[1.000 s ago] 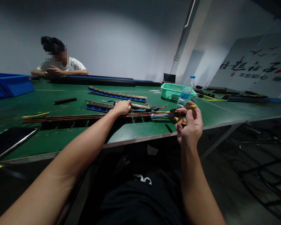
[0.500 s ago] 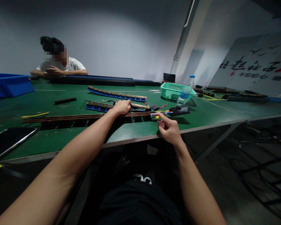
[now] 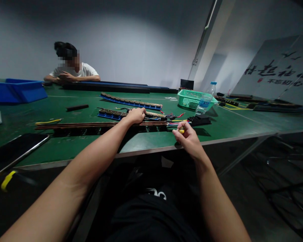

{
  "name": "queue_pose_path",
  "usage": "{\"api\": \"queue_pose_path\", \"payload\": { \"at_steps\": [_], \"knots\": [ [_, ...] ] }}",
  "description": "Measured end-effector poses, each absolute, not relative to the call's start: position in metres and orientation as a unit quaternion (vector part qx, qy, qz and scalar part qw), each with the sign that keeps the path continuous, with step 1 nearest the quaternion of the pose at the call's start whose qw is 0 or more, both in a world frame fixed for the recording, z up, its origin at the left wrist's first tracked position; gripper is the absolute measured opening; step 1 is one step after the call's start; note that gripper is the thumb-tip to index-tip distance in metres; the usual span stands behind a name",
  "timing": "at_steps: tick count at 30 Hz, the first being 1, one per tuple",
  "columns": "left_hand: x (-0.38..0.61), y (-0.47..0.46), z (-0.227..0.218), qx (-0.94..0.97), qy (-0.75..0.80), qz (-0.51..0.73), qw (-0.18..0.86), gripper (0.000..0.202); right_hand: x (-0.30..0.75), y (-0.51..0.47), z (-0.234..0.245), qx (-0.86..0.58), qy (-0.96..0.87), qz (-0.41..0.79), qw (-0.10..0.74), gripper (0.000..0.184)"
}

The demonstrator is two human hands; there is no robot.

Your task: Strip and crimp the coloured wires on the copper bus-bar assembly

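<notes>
A long black rail with copper strips [image 3: 96,125] lies along the table's near side. My left hand [image 3: 136,116] is closed over its middle, with the fingertips hidden. Colored wires [image 3: 175,124] run from the rail's right end to a black connector block [image 3: 199,120]. Just in front of these wires, my right hand [image 3: 189,137] is closed around a small yellow-and-dark object [image 3: 181,130], mostly covered by the fingers. Directly behind the rail is a shorter blue strip with metal bars [image 3: 109,114], partly hidden by my left hand.
Farther back lies another blue strip [image 3: 131,101]. A green basket [image 3: 188,99] and a water bottle [image 3: 204,102] stand at right. To the left are a blue bin [image 3: 22,91], a phone [image 3: 17,151] and a short black bar [image 3: 77,107]. A person [image 3: 87,71] sits across the table.
My right hand has drawn back slightly from the wires, and its stretched index finger has curled in around the yellow object. My left hand stays on the rail. The view has shifted slightly left.
</notes>
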State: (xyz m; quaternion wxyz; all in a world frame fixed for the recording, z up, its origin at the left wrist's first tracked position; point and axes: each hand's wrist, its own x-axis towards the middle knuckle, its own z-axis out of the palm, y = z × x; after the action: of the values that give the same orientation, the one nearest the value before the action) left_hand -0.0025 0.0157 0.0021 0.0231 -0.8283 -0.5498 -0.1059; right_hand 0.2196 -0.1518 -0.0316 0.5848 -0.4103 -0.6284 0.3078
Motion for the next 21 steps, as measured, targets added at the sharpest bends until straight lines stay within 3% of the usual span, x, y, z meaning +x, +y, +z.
{"api": "queue_pose_path", "payload": {
  "at_steps": [4, 7, 12, 17, 21],
  "knots": [
    [-0.002, 0.015, 0.002, -0.830, -0.547, -0.110, 0.023, 0.039, 0.209, -0.147, -0.031, -0.408, -0.472, 0.339, 0.704, 0.048],
    [-0.003, 0.013, 0.001, -0.831, -0.544, -0.114, 0.018, 0.037, 0.207, -0.146, -0.032, -0.401, -0.413, 0.339, 0.744, 0.051],
    [-0.007, 0.007, 0.006, -0.816, -0.554, -0.164, 0.024, 0.042, 0.211, -0.152, -0.041, -0.428, -0.512, 0.249, 0.702, 0.041],
    [-0.024, -0.037, 0.054, -0.832, -0.533, -0.150, -0.007, 0.046, 0.214, -0.161, -0.051, -0.497, -0.631, 0.076, 0.592, 0.036],
    [-0.072, -0.114, 0.083, -0.809, -0.536, -0.242, -0.011, 0.052, 0.215, -0.166, -0.046, -0.460, -0.616, 0.119, 0.628, 0.044]
  ]
}}
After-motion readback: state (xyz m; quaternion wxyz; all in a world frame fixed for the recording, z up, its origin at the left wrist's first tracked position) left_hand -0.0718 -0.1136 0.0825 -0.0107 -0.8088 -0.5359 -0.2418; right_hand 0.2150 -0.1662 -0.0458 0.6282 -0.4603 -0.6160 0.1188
